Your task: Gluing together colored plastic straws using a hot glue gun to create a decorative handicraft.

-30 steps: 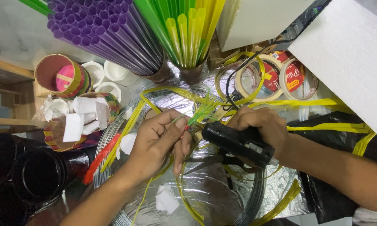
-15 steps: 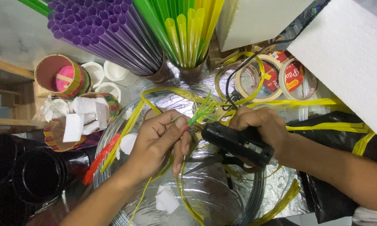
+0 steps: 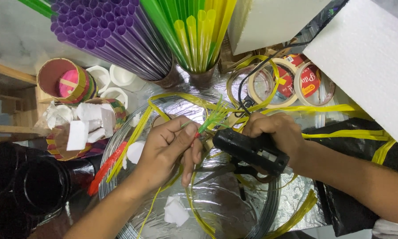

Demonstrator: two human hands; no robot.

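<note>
Little is shifted since the earlier frame: green tuft (image 3: 213,118) pinched in left hand (image 3: 170,150) above foil-covered bench (image 3: 216,208), black glue gun (image 3: 251,150) clamped in right hand (image 3: 276,132); fingertips risk burning from the close nozzle.

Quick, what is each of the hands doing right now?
Left hand: closed, pinching a small green fringed piece.
Right hand: closed around a black glue gun.
</note>
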